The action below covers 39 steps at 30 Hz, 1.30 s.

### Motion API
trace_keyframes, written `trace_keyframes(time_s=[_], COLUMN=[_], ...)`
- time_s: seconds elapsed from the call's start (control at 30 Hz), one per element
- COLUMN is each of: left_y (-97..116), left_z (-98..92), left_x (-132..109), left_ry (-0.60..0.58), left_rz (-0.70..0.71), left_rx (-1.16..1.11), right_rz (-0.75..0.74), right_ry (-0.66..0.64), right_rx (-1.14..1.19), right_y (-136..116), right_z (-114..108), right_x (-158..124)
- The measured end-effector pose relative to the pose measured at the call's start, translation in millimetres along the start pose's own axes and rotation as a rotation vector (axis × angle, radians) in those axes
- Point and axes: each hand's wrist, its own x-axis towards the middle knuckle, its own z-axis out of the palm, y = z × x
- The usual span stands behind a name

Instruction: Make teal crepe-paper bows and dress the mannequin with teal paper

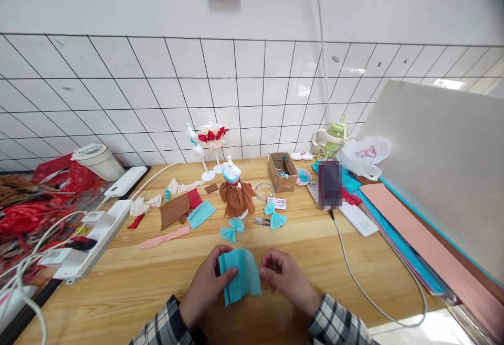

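My left hand (214, 278) grips a folded piece of turquoise crepe paper (238, 275), its thumb pressed flat on the front. At the right edge of that piece, my right hand (285, 275) has its fingertips curled into a pinch; whatever lies between them is too small to make out. Just beyond the hands lie two turquoise bows (232, 229), the other (276, 216) touching a small pair of snips (262, 221). Behind them stands a miniature dress form (237, 187) in a brown skirt and a turquoise top.
Brown, red and turquoise scraps (175, 211) lie to the left. A power strip (94, 240) with cables borders that side. Farther back are two more dress forms (212, 137) and a cardboard box (282, 171). Long paper sheets (417, 240) and a looping cable (354, 271) occupy the right.
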Motion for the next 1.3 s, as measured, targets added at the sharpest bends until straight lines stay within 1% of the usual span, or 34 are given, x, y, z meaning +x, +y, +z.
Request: trace_keyframes(time_s=[0.07,0.17,0.2,0.3,0.33,0.37,0.4,0.43,0.47,0.5,0.53,0.6,0.63,0.7,0.77,0.8,0.87,0.93,1.0,1.1,1.13,1.17,1.2,1.3], left_y=[2.3,4.7,5.4,9.7,12.1,14.7,17.2,19.3,20.5,20.6,19.6,15.1,12.3,7.3,4.7,4.1,3.5,2.8,1.6,0.1,-0.3,-0.6,-0.9,-1.8], left_z=[3.6,8.6,9.6,10.1,9.7,9.4,9.2,9.0,9.0,9.0,8.9,8.3,7.9,7.4,7.5,7.8,8.3,8.4,8.0,8.0,8.6,9.8,11.4,17.3], left_x=[1.2,-2.0,-4.0,-10.2,-11.9,-13.2,-14.2,-14.6,-14.6,-14.1,-13.3,-11.2,-10.1,-8.4,-7.4,-7.0,-5.9,-4.2,-2.3,-1.5,-2.1,-3.1,-4.4,-8.2], left_ry=[0.040,-0.017,-0.043,-0.094,-0.101,-0.106,-0.105,-0.102,-0.098,-0.094,-0.092,-0.085,-0.085,-0.091,-0.104,-0.112,-0.115,-0.099,-0.036,0.155,0.184,0.166,0.098,-0.187], left_rz=[-0.020,-0.091,-0.116,-0.206,-0.240,-0.269,-0.289,-0.298,-0.294,-0.281,-0.266,-0.241,-0.231,-0.211,-0.185,-0.174,-0.148,-0.112,-0.050,0.126,0.173,0.196,0.193,0.113], left_rx=[-0.080,-0.288,-0.365,-0.591,-0.644,-0.676,-0.691,-0.688,-0.673,-0.649,-0.621,-0.576,-0.560,-0.529,-0.483,-0.452,-0.371,-0.257,-0.122,0.123,0.183,0.205,0.186,-0.004], right_rz=[-0.029,-0.050,-0.063,-0.101,-0.093,-0.066,-0.025,0.019,0.058,0.096,0.124,0.145,0.145,0.128,0.098,0.066,-0.019,-0.073,-0.075,-0.085,-0.095,-0.108,-0.120,-0.134], right_ry=[0.030,-0.046,-0.028,0.156,0.164,0.116,0.037,-0.029,-0.056,-0.045,-0.006,0.062,0.057,0.001,-0.046,-0.052,-0.016,0.042,0.082,0.066,0.054,0.040,0.025,-0.033], right_rx=[-0.027,0.025,0.058,0.197,0.263,0.337,0.418,0.497,0.569,0.628,0.669,0.688,0.676,0.639,0.568,0.494,0.272,0.049,-0.058,-0.041,-0.022,-0.002,0.023,0.127], right_y=[0.3,1.4,1.6,0.8,0.4,0.3,0.8,1.8,3.2,4.9,6.3,7.5,7.0,4.1,1.3,1.0,3.4,8.9,14.5,18.5,18.4,17.9,17.0,13.2], right_z=[6.2,11.5,11.8,9.7,9.3,9.5,10.3,11.5,12.9,14.0,14.5,13.8,12.7,10.3,8.8,8.5,8.5,9.0,10.0,12.8,14.0,15.4,16.9,20.3], right_x=[1.7,5.3,6.7,10.2,11.0,11.7,12.3,12.9,13.5,14.1,14.5,14.2,13.3,10.6,8.3,8.0,9.3,12.4,14.9,15.4,14.7,13.8,12.9,10.0])
